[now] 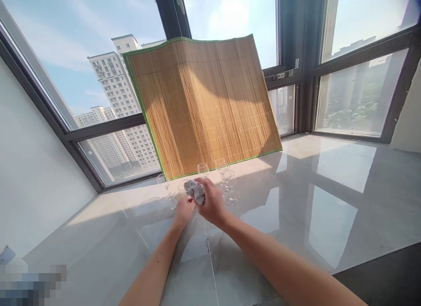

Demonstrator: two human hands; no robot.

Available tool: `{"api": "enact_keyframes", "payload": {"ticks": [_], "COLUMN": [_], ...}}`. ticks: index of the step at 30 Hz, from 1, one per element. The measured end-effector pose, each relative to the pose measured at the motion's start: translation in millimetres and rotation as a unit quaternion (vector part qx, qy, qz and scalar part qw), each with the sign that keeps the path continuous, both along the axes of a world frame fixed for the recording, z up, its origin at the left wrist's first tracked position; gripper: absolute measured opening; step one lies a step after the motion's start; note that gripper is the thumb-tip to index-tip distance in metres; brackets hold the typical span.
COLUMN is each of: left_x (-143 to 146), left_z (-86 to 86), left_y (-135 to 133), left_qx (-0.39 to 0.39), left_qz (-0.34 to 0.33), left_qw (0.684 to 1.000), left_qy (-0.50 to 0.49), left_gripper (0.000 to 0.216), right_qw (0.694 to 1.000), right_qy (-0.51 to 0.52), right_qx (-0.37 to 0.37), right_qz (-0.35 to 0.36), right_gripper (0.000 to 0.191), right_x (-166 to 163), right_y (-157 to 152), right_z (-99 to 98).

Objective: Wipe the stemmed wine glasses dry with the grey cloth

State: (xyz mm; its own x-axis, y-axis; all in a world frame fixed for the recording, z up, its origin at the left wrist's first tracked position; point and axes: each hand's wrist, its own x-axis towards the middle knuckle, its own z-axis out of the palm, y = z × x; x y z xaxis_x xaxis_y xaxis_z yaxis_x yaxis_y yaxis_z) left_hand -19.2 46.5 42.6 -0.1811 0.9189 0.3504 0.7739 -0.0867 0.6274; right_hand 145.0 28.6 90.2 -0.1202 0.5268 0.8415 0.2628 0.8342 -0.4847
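My right hand [212, 201] is closed around a crumpled grey-white cloth [196, 192], which presses against a clear stemmed glass [183, 185]. Below the cloth, my left hand [184, 210] pinches low on that same glass; the fingers and cloth hide most of its stem and foot. To the left stands another stemmed glass [166, 186]. Several more are grouped just beyond and right of my right hand, among them a near stemmed glass [231, 189] and a farther glass [203, 169]. Their clear outlines partly overlap.
A bamboo mat [210, 104] with green edging leans against the dark-framed windows [108, 124] behind the glasses. The glossy grey tiled ledge [256, 249] carries bright window reflections. A white wall [39, 165] rises at left, with a blurred patch in the lower left corner.
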Motion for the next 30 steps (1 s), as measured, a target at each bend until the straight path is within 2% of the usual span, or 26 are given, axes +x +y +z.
{"api": "enact_keyframes", "payload": {"ticks": [5,12,18,23,30], "left_x": [8,18,8,1,18], "left_z": [0.9,2.5,-3.6,-13.2,-0.3], "left_y": [-1,1,1,3,-6], "left_qx": [-0.023,0.039,0.031,0.027,0.032], "left_qz": [-0.009,-0.030,-0.042,-0.049,-0.122], "left_qw": [0.998,0.995,0.997,0.995,0.982], "left_qy": [0.059,0.088,0.064,0.079,0.143], "left_gripper": [0.010,0.004,0.012,0.005,0.028], "right_qw": [1.000,1.000,1.000,1.000,1.000], "right_qy": [0.011,-0.006,-0.002,-0.003,-0.006], "right_qx": [0.005,0.010,0.005,0.005,-0.004], "right_qz": [0.000,0.014,0.007,0.002,0.024], "right_gripper": [0.047,0.050,0.050,0.050,0.049], "right_x": [-3,-5,-3,-3,-7], "right_y": [1,4,5,6,4], "right_z": [-0.6,-3.0,-2.4,-3.3,-6.3]}}
